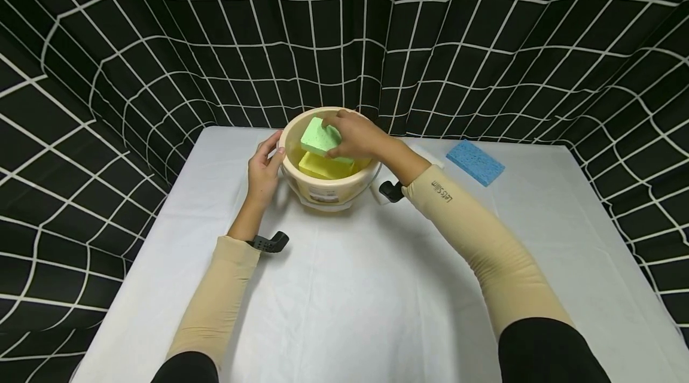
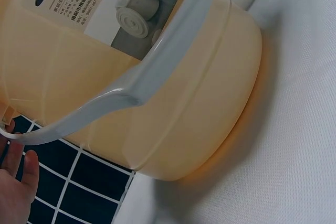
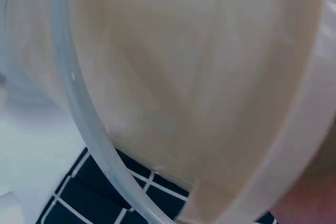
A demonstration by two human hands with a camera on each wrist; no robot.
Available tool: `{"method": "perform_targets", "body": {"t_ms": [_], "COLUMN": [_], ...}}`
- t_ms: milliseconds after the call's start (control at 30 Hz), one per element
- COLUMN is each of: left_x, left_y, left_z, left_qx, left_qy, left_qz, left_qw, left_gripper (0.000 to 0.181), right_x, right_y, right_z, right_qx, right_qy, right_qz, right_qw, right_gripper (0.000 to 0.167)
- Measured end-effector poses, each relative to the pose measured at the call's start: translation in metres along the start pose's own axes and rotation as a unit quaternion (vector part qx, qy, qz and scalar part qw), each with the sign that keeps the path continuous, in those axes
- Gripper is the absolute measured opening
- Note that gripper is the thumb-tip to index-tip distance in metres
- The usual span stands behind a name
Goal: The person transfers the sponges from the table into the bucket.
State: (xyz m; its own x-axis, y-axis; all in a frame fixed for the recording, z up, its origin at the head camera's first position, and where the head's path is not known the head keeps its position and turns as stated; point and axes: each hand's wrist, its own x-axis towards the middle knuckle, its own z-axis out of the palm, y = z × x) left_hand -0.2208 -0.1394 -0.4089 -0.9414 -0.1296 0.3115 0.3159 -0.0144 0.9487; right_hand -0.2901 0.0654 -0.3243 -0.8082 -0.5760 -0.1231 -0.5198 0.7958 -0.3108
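Pale green sponge (image 1: pixel 316 136) sits in the mouth of a cream bucket (image 1: pixel 302 177), and from my remote post I see in the head view that the right hand (image 1: pixel 352 134) pinches it between thumb and fingers; the sponge juts out from that grip toward nine o'clock. Just below, toward six o'clock, lies a yellow sponge (image 1: pixel 328 169) inside the bucket; whether the two touch I cannot tell. The left hand (image 1: pixel 264 167), its thumb and fingers spread, rests against the bucket's outside at nine o'clock. White cloth (image 1: pixel 344 299) covers the table, and a black curtain (image 1: pixel 280 18) with a white grid hangs around it. The table's back edge runs close behind the bucket at twelve o'clock; cloth stretches wide toward six o'clock, between the two sleeves. A blue sponge (image 1: pixel 475 162) lies at three o'clock, well apart from the bucket. My left wrist view shows the bucket's wall, a label (image 2: pixel 105 9) and the pale handle (image 2: pixel 157 72) slung across it, with the left fingers at eight o'clock beside the handle's end. My right wrist view is mostly blurred wall, handle and rim; a smear of the right hand shows at four o'clock, its grip hidden there.
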Motion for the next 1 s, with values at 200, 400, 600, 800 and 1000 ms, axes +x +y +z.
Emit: {"method": "perform_targets", "body": {"t_ms": [200, 400, 600, 800, 1000], "left_x": [0.000, 0.000, 0.000, 0.000, 0.000], "left_y": [0.000, 0.000, 0.002, 0.004, 0.003], "left_z": [0.000, 0.000, 0.001, 0.001, 0.001], "left_qx": [0.006, 0.003, 0.008, 0.014, 0.005], "left_qy": [0.000, 0.000, 0.002, 0.003, 0.005], "left_qz": [0.003, 0.001, -0.006, -0.006, -0.004], "left_qw": [1.0000, 1.0000, 0.9999, 0.9999, 1.0000], "left_gripper": [0.042, 0.043, 0.042, 0.042, 0.042], "right_x": [0.008, 0.011, 0.014, 0.019, 0.022], "right_y": [0.004, 0.003, 0.001, -0.001, 0.000], "right_z": [0.013, 0.019, 0.024, 0.029, 0.031], "right_qx": [-0.005, -0.017, -0.018, -0.027, -0.042], "right_qy": [-0.002, -0.027, -0.047, -0.073, -0.087], "right_qz": [-0.022, -0.010, -0.004, -0.006, -0.004], "right_qw": [0.9997, 0.9994, 0.9987, 0.9969, 0.9954], "right_gripper": [0.067, 0.067, 0.067, 0.065, 0.067]}}
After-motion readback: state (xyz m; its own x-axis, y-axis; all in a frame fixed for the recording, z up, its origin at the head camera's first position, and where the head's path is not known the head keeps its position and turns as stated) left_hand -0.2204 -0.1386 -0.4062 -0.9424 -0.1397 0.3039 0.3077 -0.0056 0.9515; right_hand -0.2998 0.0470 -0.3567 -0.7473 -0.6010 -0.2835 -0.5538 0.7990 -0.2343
